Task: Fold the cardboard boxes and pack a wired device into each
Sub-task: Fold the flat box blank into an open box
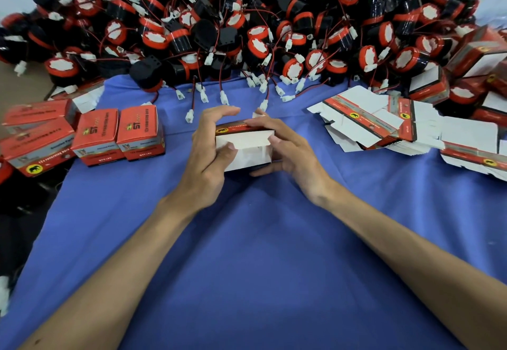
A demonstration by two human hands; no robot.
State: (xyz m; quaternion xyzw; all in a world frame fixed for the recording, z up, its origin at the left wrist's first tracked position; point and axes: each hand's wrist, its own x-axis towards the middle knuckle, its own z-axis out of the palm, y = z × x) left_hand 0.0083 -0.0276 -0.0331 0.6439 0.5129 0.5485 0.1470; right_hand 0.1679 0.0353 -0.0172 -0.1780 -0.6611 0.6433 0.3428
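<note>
A small red and white cardboard box is held between both hands above the blue cloth. Its white end flaps face me, partly folded in. My left hand grips its left side, thumb on a white flap and fingers curled over the top. My right hand holds the right side, with fingers on the top edge and the flap. A large heap of black and red wired devices with white connectors fills the far side. I cannot tell whether a device is inside the box.
Several closed red boxes stand at the left. A stack of flat unfolded box blanks lies at the right, with more boxes at the far right. White connectors on red and black wires trail onto the cloth just beyond my hands.
</note>
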